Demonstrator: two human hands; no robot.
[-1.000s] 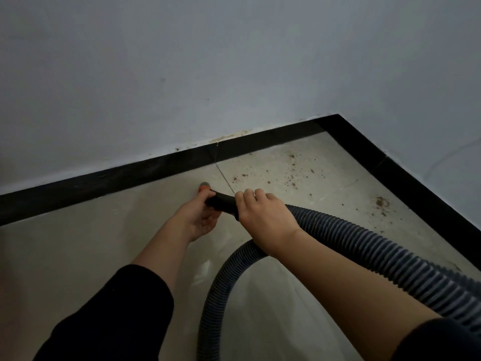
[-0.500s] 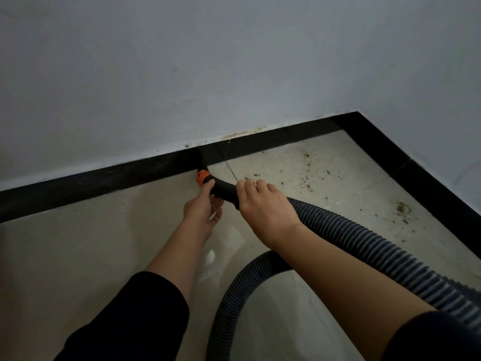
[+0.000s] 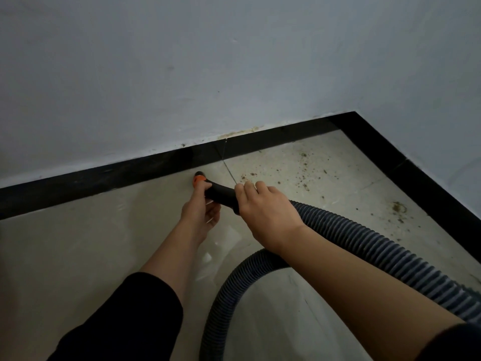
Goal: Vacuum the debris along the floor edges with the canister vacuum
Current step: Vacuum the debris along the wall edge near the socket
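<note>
Gripping the black nozzle [image 3: 221, 195] from above, the right hand [image 3: 265, 209] curls its fingers over the tube, close to where it joins the ribbed grey hose [image 3: 364, 246]. The left hand [image 3: 201, 212] holds the same nozzle from below, nearer to its orange tip [image 3: 199, 179], with the thumb laid over it. The tip is low at the pale tiled floor [image 3: 78, 243], just beside the black baseboard [image 3: 104, 178]. Brown debris [image 3: 299, 175] lies scattered on the tile to the right, toward the corner, apart from the tip. The hose makes a loop under the right forearm.
</note>
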